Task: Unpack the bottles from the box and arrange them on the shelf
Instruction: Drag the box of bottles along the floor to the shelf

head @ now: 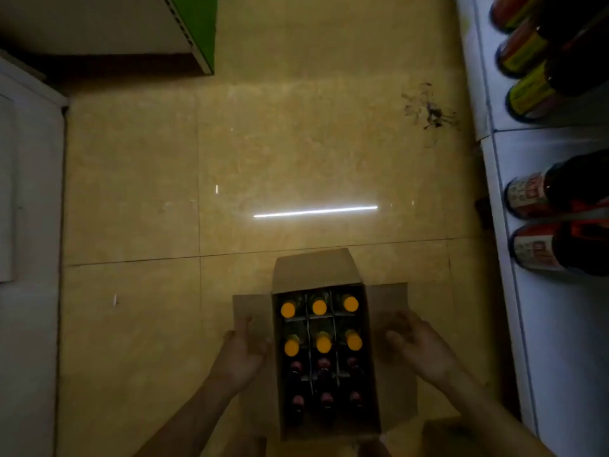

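Bottles (323, 344) all sit in the box (329, 430): twelve caps up, three across and four deep, with cardboard dividers (335, 328) between them. Orange caps fill the two far rows, dark red the two near ones.

Now the hands, one on either side of the carton. The left hand (245, 352) reaches in from the near side, forearm angled across the floor. Its thumb lies on top of the left flap (244, 308) and its fingers curl in by the box wall, so it grips that flap. The right hand (420, 346) is over the right flap (392, 301), knuckles up and fingers bent towards the cardboard. It's smeared with blur, though, and I can't tell whether it has hold of the flap or merely rests there.

The bottles stand between the two hands, lower down inside the walls, apart from both.

The far flap (313, 268) stands open, its tip over a tile joint in the yellow floor (131, 192). Along the floor's right edge runs the white shelf (560, 341), with dark labelled bottles (527, 199) on it, well apart from the box. At the left edge is a white cabinet (29, 192), and at the far left corner a green-edged rack (194, 31). A dark scuff (428, 108) marks the tiles near the shelf, and a bright strip of reflected light (314, 211) lies beyond the box.
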`<action>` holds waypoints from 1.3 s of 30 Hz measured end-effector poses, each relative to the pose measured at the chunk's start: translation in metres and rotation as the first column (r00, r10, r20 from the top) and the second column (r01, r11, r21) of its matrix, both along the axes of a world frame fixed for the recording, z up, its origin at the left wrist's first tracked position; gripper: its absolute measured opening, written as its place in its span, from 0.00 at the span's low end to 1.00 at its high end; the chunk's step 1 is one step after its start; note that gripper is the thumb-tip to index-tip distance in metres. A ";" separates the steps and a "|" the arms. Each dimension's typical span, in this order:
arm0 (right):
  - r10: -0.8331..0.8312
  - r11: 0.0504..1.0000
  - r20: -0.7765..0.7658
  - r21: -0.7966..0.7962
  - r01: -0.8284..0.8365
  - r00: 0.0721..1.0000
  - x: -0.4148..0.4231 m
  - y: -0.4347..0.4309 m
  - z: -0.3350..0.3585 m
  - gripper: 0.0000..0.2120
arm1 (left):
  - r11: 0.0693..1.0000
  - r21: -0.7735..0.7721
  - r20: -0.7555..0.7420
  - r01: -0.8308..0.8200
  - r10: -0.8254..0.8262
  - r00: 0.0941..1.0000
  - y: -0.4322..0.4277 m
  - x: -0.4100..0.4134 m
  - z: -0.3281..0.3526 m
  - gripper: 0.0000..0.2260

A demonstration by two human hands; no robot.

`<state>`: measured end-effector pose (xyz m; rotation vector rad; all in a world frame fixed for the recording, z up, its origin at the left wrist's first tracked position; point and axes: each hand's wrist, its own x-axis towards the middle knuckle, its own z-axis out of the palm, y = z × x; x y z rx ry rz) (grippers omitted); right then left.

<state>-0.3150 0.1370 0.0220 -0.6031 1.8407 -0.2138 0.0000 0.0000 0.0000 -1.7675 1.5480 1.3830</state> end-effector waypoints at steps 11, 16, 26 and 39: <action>-0.257 0.962 0.028 0.103 0.253 0.966 -0.003 0.022 -0.065 0.46 | 0.911 0.026 -0.038 -0.413 0.413 0.910 -0.016 -0.005 -0.069 0.67; -0.318 0.939 -0.102 0.101 0.328 0.943 -0.003 0.004 -0.028 0.17 | 0.880 -0.077 -0.057 -0.469 0.465 0.883 -0.019 0.009 -0.024 0.50; 0.193 0.957 -0.197 0.255 -0.140 0.961 0.056 -0.048 -0.002 0.15 | 0.992 -0.039 0.142 0.119 -0.113 0.983 0.034 -0.027 0.002 0.18; 0.075 0.932 -0.163 0.363 -0.011 0.984 0.042 -0.058 0.012 0.17 | 0.980 -0.002 0.113 0.200 -0.199 0.974 -0.004 -0.010 0.002 0.21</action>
